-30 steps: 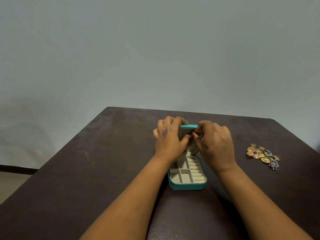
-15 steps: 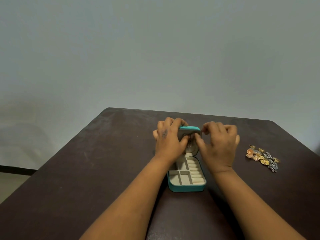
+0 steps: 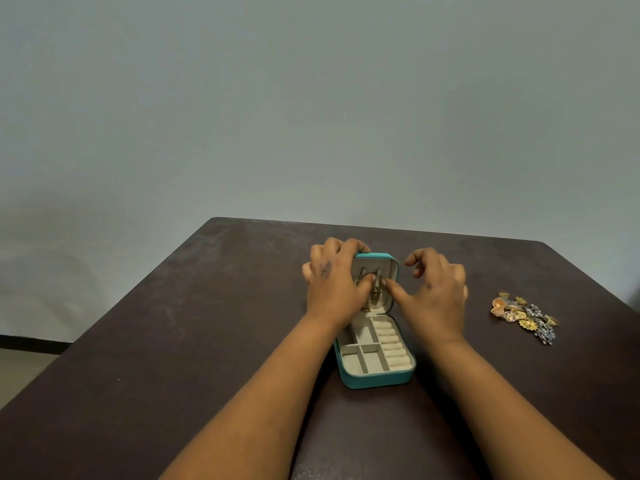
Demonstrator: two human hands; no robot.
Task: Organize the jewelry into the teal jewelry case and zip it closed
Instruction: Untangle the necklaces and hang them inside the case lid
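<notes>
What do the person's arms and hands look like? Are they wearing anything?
Both arms are bare, with no sleeves showing. No watch, bracelets or gloves are visible. The left hand has a small dark marking on its back. The right hand shows a smaller dark spot.

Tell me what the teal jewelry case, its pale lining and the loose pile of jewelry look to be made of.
Teal jewelry case: smooth shell with a soft sheen, probably faux leather.
Pale grey lining: matte and fuzzy-looking, likely velvet or felt, with padded ring rolls.
Gold and silver jewelry pile on the dark brown table: glinting highlights suggest metal; whether plated or solid cannot be told.
</notes>
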